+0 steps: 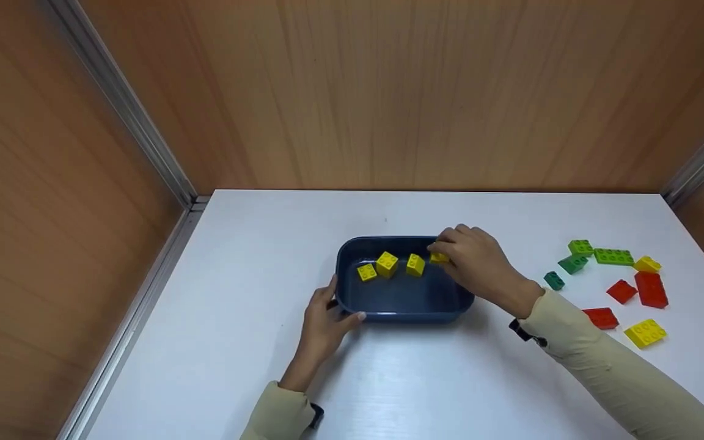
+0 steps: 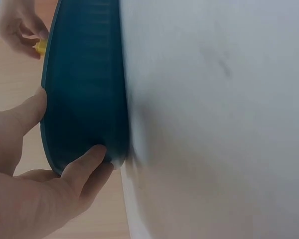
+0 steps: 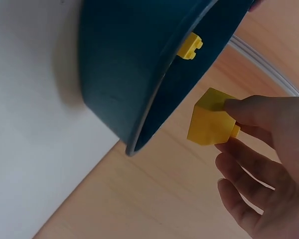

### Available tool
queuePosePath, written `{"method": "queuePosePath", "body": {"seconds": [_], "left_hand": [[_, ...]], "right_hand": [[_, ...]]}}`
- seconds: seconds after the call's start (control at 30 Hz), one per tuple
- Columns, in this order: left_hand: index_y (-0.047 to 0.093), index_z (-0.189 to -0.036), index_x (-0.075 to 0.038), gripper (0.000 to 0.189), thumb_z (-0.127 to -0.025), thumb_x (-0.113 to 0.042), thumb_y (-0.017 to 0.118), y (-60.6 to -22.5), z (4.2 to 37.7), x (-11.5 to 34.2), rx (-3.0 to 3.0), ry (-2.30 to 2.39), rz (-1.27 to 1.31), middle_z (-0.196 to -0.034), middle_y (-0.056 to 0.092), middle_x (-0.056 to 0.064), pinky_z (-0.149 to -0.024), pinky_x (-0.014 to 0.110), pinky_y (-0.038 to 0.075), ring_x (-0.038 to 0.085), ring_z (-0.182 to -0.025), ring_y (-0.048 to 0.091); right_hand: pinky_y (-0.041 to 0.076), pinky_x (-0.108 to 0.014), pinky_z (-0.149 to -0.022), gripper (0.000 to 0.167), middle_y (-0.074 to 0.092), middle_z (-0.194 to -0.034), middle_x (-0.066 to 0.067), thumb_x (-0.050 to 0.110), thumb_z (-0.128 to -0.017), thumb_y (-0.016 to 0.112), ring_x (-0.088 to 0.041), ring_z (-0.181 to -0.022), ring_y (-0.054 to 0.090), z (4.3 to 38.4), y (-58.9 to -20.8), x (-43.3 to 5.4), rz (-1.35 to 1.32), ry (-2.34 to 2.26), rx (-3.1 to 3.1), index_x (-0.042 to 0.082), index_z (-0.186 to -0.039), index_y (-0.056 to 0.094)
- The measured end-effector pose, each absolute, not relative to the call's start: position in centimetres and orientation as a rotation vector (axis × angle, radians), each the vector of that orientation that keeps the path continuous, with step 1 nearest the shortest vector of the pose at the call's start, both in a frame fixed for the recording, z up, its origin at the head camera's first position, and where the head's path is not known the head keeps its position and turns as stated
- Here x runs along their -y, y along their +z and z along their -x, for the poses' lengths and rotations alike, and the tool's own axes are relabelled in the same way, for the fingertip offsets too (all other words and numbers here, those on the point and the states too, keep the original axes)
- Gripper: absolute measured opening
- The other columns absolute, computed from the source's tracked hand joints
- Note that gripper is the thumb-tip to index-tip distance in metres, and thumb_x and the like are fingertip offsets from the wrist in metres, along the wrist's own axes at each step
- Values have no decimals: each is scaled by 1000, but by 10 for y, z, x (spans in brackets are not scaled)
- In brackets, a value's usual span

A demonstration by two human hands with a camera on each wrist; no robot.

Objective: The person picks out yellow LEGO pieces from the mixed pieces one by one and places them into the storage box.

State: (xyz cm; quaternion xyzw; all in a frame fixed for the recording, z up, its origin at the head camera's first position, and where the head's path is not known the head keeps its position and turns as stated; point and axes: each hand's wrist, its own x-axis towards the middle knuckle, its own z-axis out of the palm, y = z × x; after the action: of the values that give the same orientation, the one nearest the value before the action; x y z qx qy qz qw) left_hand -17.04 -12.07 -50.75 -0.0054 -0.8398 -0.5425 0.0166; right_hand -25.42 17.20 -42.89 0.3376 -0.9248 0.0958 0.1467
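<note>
A dark blue tray (image 1: 404,302) stands in the middle of the white table, with three yellow toy bricks (image 1: 387,264) inside it. At its front left corner, my left hand (image 1: 320,327) holds the tray, thumb and fingers curled round the corner in the left wrist view. My right hand (image 1: 479,261) is over the tray's right end, pinching another yellow toy brick (image 3: 212,119) between thumb and fingers. In the right wrist view this brick is off the tray floor and apart from the rim.
On the right side of the table lie loose toy bricks: several green ones, including a long green brick (image 1: 613,256), several red ones, including a large red brick (image 1: 651,289), and two yellow ones, one nearer the front (image 1: 645,333). Wooden panels (image 1: 413,98) rise behind and beside the table.
</note>
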Motion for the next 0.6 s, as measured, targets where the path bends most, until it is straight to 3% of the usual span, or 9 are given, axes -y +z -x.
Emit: {"method": "queuePosePath", "body": {"seconds": [0.6], "left_hand": [[28, -163, 6, 93, -90, -7, 84, -507, 172, 119, 2583, -1764, -18, -144, 49, 26, -113, 48, 51, 45, -139, 52]], "right_hand": [[62, -43, -87, 24, 75, -109, -8, 10, -89, 86, -27, -99, 70, 259, -422, -126, -1188, 115, 2685, 10, -113, 82]]}}
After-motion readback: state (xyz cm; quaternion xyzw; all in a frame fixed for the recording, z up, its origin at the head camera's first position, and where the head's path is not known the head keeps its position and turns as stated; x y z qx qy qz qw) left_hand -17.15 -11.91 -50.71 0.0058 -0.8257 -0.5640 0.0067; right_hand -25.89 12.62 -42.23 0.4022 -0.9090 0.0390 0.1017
